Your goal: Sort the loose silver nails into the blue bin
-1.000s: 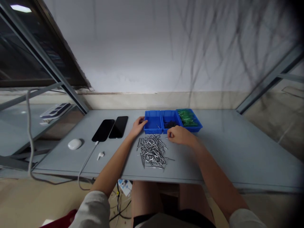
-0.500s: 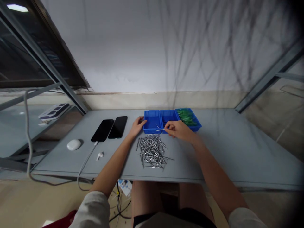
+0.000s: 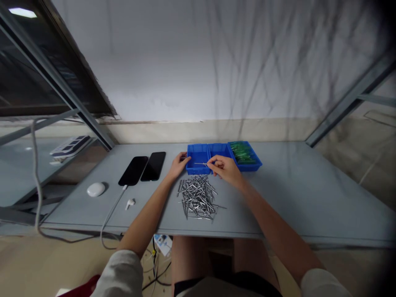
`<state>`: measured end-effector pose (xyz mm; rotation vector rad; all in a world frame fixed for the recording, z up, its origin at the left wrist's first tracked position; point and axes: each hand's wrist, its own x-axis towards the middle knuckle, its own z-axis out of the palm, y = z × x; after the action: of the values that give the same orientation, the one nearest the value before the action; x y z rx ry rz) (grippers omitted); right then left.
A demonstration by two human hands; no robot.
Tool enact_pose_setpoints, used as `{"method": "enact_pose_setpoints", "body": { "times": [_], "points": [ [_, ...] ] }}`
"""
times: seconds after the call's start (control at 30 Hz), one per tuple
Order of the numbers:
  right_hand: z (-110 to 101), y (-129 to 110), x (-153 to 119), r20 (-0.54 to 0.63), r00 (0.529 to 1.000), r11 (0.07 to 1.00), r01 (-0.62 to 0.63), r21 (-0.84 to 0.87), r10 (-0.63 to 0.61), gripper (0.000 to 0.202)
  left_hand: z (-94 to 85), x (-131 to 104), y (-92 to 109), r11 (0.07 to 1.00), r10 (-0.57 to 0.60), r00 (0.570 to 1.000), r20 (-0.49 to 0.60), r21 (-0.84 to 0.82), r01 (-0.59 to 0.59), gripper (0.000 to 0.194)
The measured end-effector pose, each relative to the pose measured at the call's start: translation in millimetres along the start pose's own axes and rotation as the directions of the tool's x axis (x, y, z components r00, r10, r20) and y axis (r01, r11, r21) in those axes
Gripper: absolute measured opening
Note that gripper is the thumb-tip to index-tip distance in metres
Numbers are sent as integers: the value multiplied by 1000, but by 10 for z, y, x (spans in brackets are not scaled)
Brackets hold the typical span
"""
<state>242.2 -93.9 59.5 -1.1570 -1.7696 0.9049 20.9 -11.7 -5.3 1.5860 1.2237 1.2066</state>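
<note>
A heap of thin silver metal rods (image 3: 199,198) lies on the table in front of the left blue bin (image 3: 198,152). My right hand (image 3: 225,168) pinches one thin metal rod (image 3: 200,163), which points left over the left bin's front part. Another small rod seems to lie in that bin, by the fingertips. My left hand (image 3: 177,166) is closed at the left bin's outer side, thumb by the rim. A short thin metal piece (image 3: 183,157) shows between its fingers. The middle blue bin (image 3: 220,149) is partly covered by my right hand.
The right blue bin (image 3: 252,166) holds green slender pieces (image 3: 243,152). Two dark phones (image 3: 133,170) lie left of my left hand, one on a white cable (image 3: 113,210). A white earbud (image 3: 130,203) and white case (image 3: 95,189) sit further left. A wall rises behind the table.
My right hand has moved left with its rod, from the front of the middle bin to over the left bin. My left hand has stayed in place.
</note>
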Motion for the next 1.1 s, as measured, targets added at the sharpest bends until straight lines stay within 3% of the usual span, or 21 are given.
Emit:
{"method": "enact_pose_setpoints", "body": {
  "times": [0.27,0.43,0.6,0.8,0.97,1.1],
  "points": [
    [-3,-8,-5,-40,998,984,30,-178,-37,16,-4,3,-9,1000,-4,1000,1,-2,4,33],
    [29,11,-24,-99,994,902,4,-431,-52,16,1,5,-23,1000,8,1000,-4,-7,-8,33],
    [65,29,-29,-125,990,823,-22,-567,-60,17,5,13,-35,1000,-2,1000,-12,-4,2,31],
    [87,46,-33,-113,993,775,-34,-631,-48,16,2,15,-29,1000,6,1000,-9,2,-6,32],
    [58,55,-19,-98,994,810,-15,-586,-53,15,-1,10,0,1000,4,1000,-5,11,-4,31],
    [2,29,-17,28,999,819,49,-571,-40,13,4,10,5,1000,9,1000,-2,-1,-9,31]
  ]
}}
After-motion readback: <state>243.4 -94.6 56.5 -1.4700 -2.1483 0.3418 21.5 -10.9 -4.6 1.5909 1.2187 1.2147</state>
